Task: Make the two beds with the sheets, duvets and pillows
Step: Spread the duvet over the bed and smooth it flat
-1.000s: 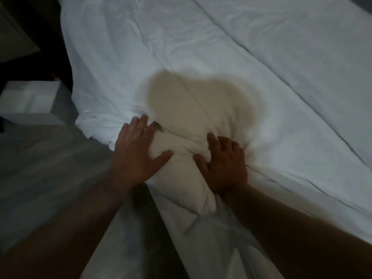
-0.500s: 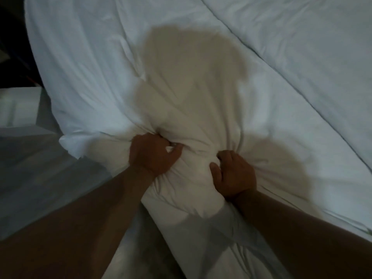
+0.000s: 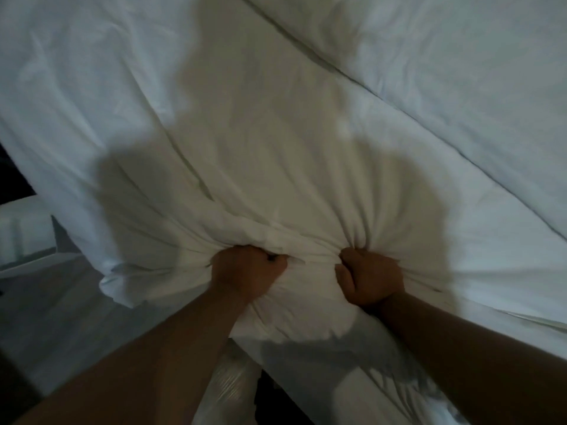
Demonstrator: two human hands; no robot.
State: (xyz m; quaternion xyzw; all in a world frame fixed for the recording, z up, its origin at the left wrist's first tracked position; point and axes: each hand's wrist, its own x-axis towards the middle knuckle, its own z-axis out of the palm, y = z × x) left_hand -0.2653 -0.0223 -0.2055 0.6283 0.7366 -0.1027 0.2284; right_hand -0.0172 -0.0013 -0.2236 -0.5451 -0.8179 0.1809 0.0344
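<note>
Two white covers fill nearly the whole view. The larger, a white duvet (image 3: 245, 133), spreads across the bed down to its near edge, creased and shadowed through the middle, and its left corner hangs off the bed's side over the floor (image 3: 55, 317). The second white cover (image 3: 460, 72) lies along the bed's far right side, just beside the duvet, with a dark seam (image 3: 399, 99) running diagonally between them. Below the near edge the bed's white side (image 3: 352, 381) drops away, with some shiny crinkled wrapping (image 3: 233, 388) against it. On the grey floor, a low white box (image 3: 24, 231) stands near the duvet's left edge. Both hands are at the duvet's near edge, near each other. The left hand (image 3: 245, 271) has its fingers curled tight around a bunch of the duvet. The right hand (image 3: 371, 277) clenches another gathered bunch the same way. Folds fan out from each fist.
</note>
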